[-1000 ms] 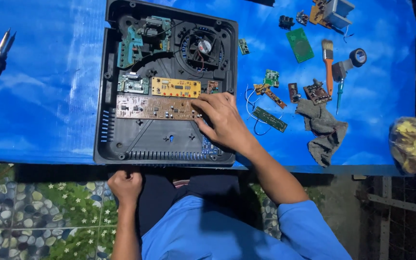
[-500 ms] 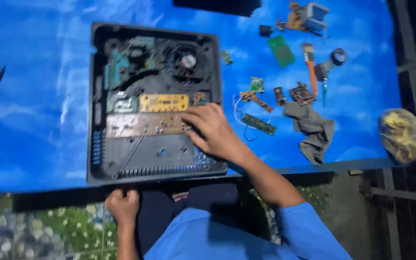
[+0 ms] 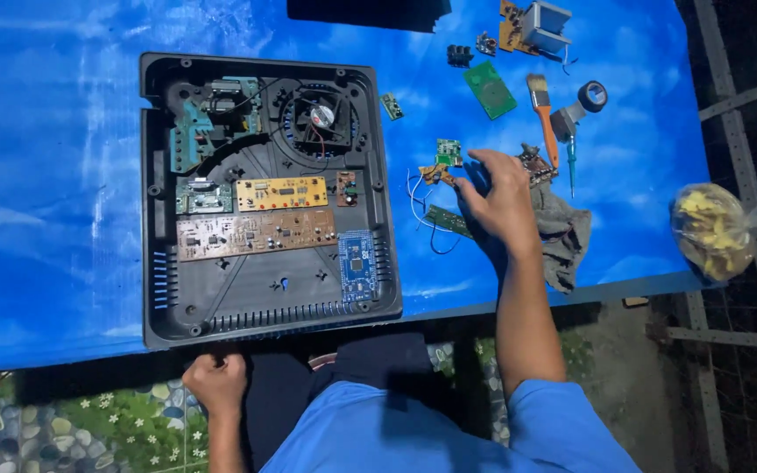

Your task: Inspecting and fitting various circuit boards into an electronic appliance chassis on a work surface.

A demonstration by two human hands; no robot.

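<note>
Since a moment ago the right hand (image 3: 499, 200) has left the open casing (image 3: 265, 298) and moved right, onto the loose parts beside it on the bench (image 3: 45, 219). Its fingers (image 3: 492, 161) are curled down over the small boards there, with the fingertips at a brown board (image 3: 538, 166) and the thumb near a small green board with wires (image 3: 445, 154); whether they pinch anything I cannot tell. A narrow dark board (image 3: 444, 219) lies just under the heel of that hand, and a grey rag (image 3: 564, 229) lies touching its right side. Inside the casing sit a fan (image 3: 321, 117), a yellow board (image 3: 280, 193), a long brown board (image 3: 254, 235) below it, and a blue board (image 3: 357, 265) at the lower right, now uncovered. The left hand (image 3: 215, 384) is below the bench edge, closed in a loose fist, near the casing's front rim and holding nothing I can see. Farther right lie an orange brush (image 3: 541, 112), a green round-patterned board (image 3: 489, 89), a screwdriver (image 3: 571, 162) and a plastic bag (image 3: 713, 229) of yellow pieces at the bench's edge.
</note>
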